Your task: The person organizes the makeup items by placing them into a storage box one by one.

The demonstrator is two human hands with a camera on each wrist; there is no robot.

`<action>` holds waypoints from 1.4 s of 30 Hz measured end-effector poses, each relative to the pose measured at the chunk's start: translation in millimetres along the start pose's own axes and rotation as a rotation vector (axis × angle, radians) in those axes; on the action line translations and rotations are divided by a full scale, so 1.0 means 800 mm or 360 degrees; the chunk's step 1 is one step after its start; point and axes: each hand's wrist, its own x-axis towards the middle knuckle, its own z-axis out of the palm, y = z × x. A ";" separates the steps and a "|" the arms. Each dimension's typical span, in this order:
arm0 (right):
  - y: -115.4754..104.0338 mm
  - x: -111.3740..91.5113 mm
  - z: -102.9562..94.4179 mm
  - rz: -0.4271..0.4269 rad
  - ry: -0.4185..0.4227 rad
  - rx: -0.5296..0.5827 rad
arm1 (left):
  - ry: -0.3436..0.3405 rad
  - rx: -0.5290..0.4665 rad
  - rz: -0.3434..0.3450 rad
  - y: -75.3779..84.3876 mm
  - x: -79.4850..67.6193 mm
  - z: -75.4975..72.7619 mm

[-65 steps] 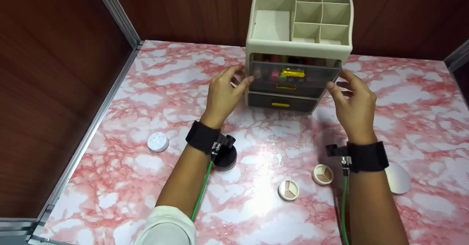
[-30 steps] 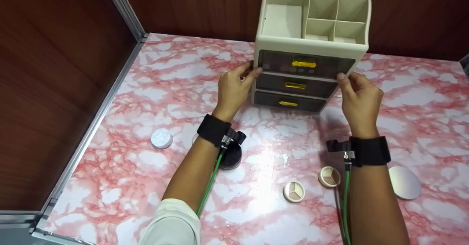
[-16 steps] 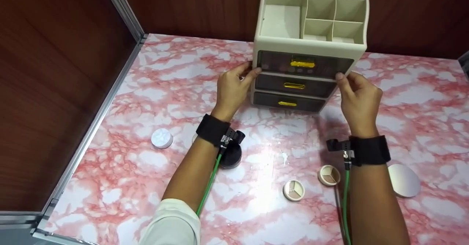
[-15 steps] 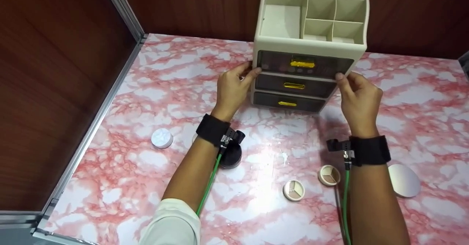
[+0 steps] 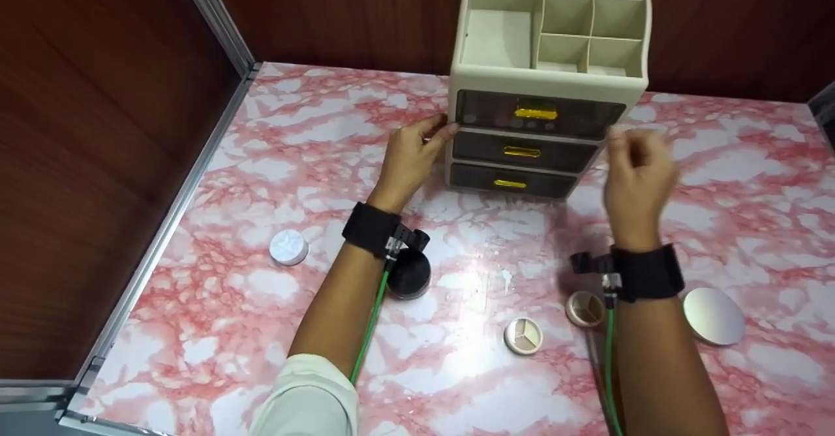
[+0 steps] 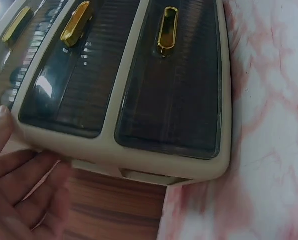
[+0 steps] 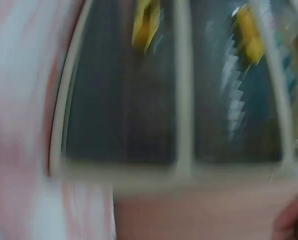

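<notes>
A cream drawer organizer point(image 5: 548, 76) stands upright at the back of the table, its divided top compartments bare. Its three dark see-through drawers with gold handles are all pushed in; faint round shapes show through the top drawer point(image 5: 574, 113). At the left side my left hand point(image 5: 408, 162) holds the organizer's edge, thumb on the front corner and fingers behind it, as the left wrist view shows. My right hand point(image 5: 639, 178), blurred, is beside the right edge with its fingers loosely curled and nothing visible in them. Only its fingertips point(image 7: 291, 220) appear in the right wrist view.
On the marbled table lie a white round jar point(image 5: 289, 247), a black round jar point(image 5: 409, 273) by the left wrist, two three-part round palettes point(image 5: 523, 336), and a pale disc point(image 5: 713, 316) right of the right forearm. Dark wooden panels point(image 5: 352, 18) border the table.
The top drawer, sticking out at first, has slid fully in. After both hands rested on the front edges, my right hand has come off the organizer; my left has barely shifted.
</notes>
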 end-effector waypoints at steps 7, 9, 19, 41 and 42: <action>-0.003 -0.039 0.030 0.0969 -0.0608 0.0984 | -0.0092 -0.0485 -0.0252 -0.024 0.008 0.008; 0.000 -0.041 0.037 0.1209 -0.0605 0.1218 | -0.0042 -0.0528 -0.0303 -0.030 0.008 0.013; -0.008 -0.033 0.054 0.1482 -0.0443 0.1391 | -0.0043 -0.1070 -0.0568 -0.047 0.003 0.033; -0.044 -0.107 0.013 0.1340 -0.0432 0.1329 | -0.0058 -0.1323 -0.0719 -0.042 0.000 0.026; -0.045 -0.111 0.011 0.1338 -0.0437 0.1314 | -0.0057 -0.1322 -0.0720 -0.043 -0.001 0.025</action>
